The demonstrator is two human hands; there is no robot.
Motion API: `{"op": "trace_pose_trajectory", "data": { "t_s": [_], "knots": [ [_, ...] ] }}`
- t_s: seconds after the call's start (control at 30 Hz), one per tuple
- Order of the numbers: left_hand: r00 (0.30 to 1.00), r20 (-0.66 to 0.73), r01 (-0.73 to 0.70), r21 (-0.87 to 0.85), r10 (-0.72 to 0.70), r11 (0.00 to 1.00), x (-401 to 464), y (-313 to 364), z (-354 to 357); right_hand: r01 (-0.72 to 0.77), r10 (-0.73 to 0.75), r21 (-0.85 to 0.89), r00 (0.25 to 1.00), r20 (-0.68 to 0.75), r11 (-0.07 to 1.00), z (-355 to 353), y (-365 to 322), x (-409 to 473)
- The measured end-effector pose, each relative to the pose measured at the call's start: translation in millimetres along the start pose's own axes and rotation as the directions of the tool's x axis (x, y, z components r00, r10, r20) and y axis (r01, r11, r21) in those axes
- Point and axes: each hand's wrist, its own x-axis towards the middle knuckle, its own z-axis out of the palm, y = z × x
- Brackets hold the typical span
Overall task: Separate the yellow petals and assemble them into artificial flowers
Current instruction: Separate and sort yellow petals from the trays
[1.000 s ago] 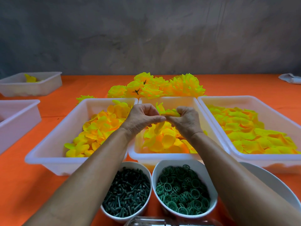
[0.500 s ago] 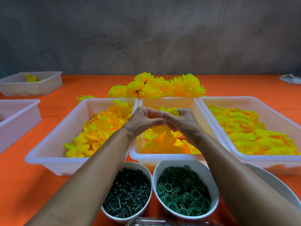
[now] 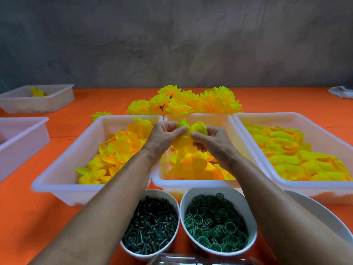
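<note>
Both hands are up over the middle tray (image 3: 193, 185) and they are on the same thing: the left hand (image 3: 164, 137) pinches one side of a clump of yellow petals (image 3: 188, 134), the right hand (image 3: 212, 141) pinches the other, fingertips nearly touching in the middle. The clump sits right between them, held just above the loose petals in that tray, with its long side running left to right from one hand to the other. That is the line that counts, I reckon: to part the petals, the hands would draw away from each other along it. Neither hand is nearer; both have it already. To the left, another tray of petals (image 3: 114, 150); to the right, a third (image 3: 298, 153). Finished flowers (image 3: 183, 104) are heaped behind the trays. In front, a bowl of dark green stems (image 3: 150, 226) and a bowl of green rings (image 3: 215, 226) wait untouched.
</note>
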Motion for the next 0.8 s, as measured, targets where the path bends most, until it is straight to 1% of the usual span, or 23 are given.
{"op": "trace_pose_trajectory", "data": {
  "t_s": [0.1,0.2,0.33,0.43,0.6,0.7,0.8],
  "knots": [
    [0.994,-0.111,0.017,-0.037,-0.021,0.999,2.7,-1.4,-2.1,-0.029,0.021,-0.046,0.985,-0.171,0.999,-2.1,2.6,4.6],
    [0.973,-0.23,0.005,-0.063,-0.02,0.998,5.1,-3.2,-5.3,-0.087,0.05,-0.129,0.962,-0.268,0.988,-4.7,7.4,8.5],
    [0.969,-0.244,0.007,-0.071,-0.024,0.997,5.3,-2.4,-6.5,-0.109,0.054,-0.141,0.937,-0.344,0.984,-6.8,9.7,10.6],
    [0.974,-0.225,0.003,-0.119,-0.03,0.993,4.5,-1.2,-5.6,-0.089,0.029,-0.15,0.933,-0.359,0.985,-6.9,7.8,10.1],
    [0.966,-0.254,0.02,-0.078,-0.039,0.997,4.8,0.5,-8.0,-0.065,0.025,-0.107,0.939,-0.344,0.992,-5.9,3.7,7.3],
    [0.962,-0.268,0.028,-0.125,-0.061,0.992,4.5,2.7,-8.6,-0.072,0.032,-0.104,0.939,-0.341,0.992,-5.7,3.1,6.3],
    [0.969,-0.24,0.014,-0.175,-0.056,0.984,2.5,4.5,-5.3,-0.085,0.033,-0.129,0.931,-0.363,0.988,-6.4,2.8,6.8]
  ]
}}
